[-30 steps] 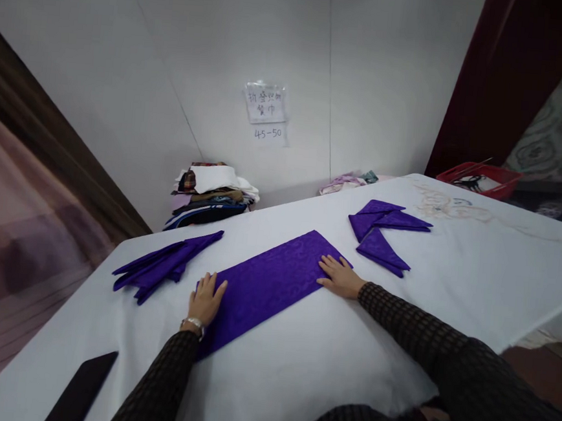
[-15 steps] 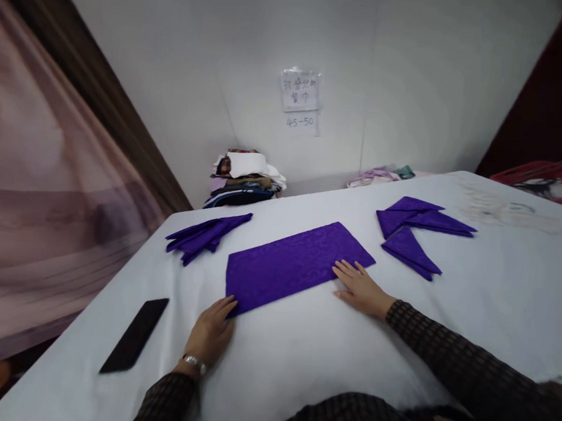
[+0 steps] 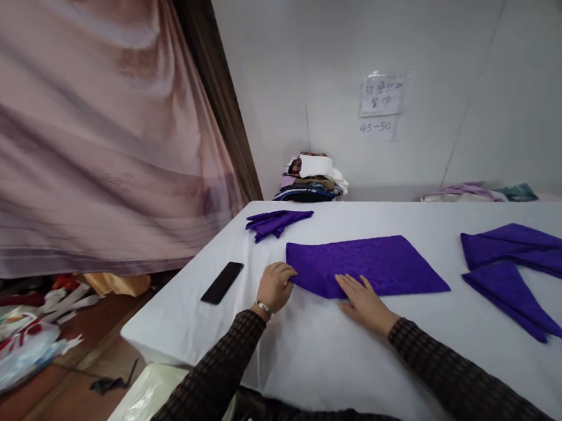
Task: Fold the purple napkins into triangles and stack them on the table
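At the near edge, two sleeves [image 3: 462, 377] in dark checked cloth, extended forward over a white tablecloth [image 3: 346, 365]. At lower left, below the table, tiled floor [image 3: 92, 351] with a translucent plastic bag [image 3: 21, 359] amid mixed bright items, too cluttered to name one by one. Just beyond the cuffs, both hands at the purple cloth napkin [image 3: 378, 263], laid flat at mid-table as an elongated panel with a faint tone-on-tone pattern. Right hand [image 3: 368, 305]: open, palm down, fingers extended and slightly parted, with fingertips on the near edge of the napkin. Left hand [image 3: 275, 288]: fingers bent and drawn together on the near-left corner, gripping the cloth there; thumb placement hidden. On the left wrist, a pale bracelet [image 3: 264, 308]. To the left of this hand and apart from it, a black smartphone [image 3: 222, 282], flat and set at a slant. Right of the napkin and apart from it, folded purple pieces [image 3: 515, 297] with pointed ends, partly cut off by the frame. Beyond the napkin at left, a fan-shaped purple bundle [image 3: 278, 223] near the far edge. Behind the table, a stack of folded clothes [image 3: 312, 180] and, farther right, a low heap of lilac and green fabric [image 3: 477, 190]. At left, a draped pink curtain [image 3: 98, 112]. At the back, a pale wall [image 3: 364, 22] with a handwritten sign [image 3: 382, 96] and, directly below, a slip reading "45-50" [image 3: 375, 128].
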Motion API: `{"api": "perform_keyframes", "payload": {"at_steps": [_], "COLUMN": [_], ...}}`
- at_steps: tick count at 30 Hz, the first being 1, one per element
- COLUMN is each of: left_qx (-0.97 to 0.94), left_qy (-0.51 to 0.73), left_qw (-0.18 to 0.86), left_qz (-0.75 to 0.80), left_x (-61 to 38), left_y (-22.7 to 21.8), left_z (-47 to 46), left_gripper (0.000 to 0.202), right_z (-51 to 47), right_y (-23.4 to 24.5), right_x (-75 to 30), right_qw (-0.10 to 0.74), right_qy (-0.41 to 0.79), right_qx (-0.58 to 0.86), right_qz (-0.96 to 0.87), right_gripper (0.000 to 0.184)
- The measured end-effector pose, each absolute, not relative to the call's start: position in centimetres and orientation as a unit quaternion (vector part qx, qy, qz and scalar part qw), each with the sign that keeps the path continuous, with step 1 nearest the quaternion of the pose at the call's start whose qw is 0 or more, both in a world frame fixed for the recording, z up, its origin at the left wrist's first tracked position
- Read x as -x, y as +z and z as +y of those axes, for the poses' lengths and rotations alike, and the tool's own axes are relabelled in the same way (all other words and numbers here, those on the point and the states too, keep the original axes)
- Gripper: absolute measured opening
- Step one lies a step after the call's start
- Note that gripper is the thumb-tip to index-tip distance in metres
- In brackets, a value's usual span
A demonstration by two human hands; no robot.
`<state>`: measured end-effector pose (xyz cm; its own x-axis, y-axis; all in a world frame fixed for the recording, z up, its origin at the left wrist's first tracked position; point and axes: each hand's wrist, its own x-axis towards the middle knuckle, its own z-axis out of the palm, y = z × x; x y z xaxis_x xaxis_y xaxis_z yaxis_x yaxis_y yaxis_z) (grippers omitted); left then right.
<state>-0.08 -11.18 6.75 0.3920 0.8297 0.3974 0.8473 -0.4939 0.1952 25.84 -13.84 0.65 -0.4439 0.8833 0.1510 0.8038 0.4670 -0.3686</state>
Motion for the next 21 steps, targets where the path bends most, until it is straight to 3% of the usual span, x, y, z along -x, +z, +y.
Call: {"api": "perform_keyframes", "payload": {"at_steps": [6, 9, 12, 17, 21], "left_qx": [0.883, 0.9, 0.915, 0.911, 0.933], "left_qy": [-0.292, -0.284, -0.267, -0.312, -0.299], "left_qw": [-0.005, -0.03, -0.042, -0.003, -0.051], "left_qz": [-0.368, -0.329, -0.3, -0.268, -0.192], "left_x": [-2.5, -3.9, -5.7, -8.6, -10.0], "left_y": [11.3, 11.7, 11.6, 11.9, 10.2], "left_z": [-15.1, -16.2, -16.4, -17.3, -18.8], "left_gripper": [0.03, 0.033, 0.029, 0.033, 0.036], "right_z": [-17.6, -19.6, -20.8, -19.7, -16.3], "right_y": [2.7, 3.1, 3.2, 4.5, 5.0], "right_x": [-20.7, -19.4, -19.2, -22.5, -28.7], "right_qw": [0.359, 0.454, 0.48, 0.546, 0.623], "right_qy": [0.26, 0.346, 0.42, 0.501, 0.507], "right_qx": [0.441, 0.424, 0.422, 0.419, 0.437], "right_qz": [-0.781, -0.703, -0.644, -0.525, -0.405], "right_gripper": [0.075, 0.061, 0.032, 0.035, 0.035]}}
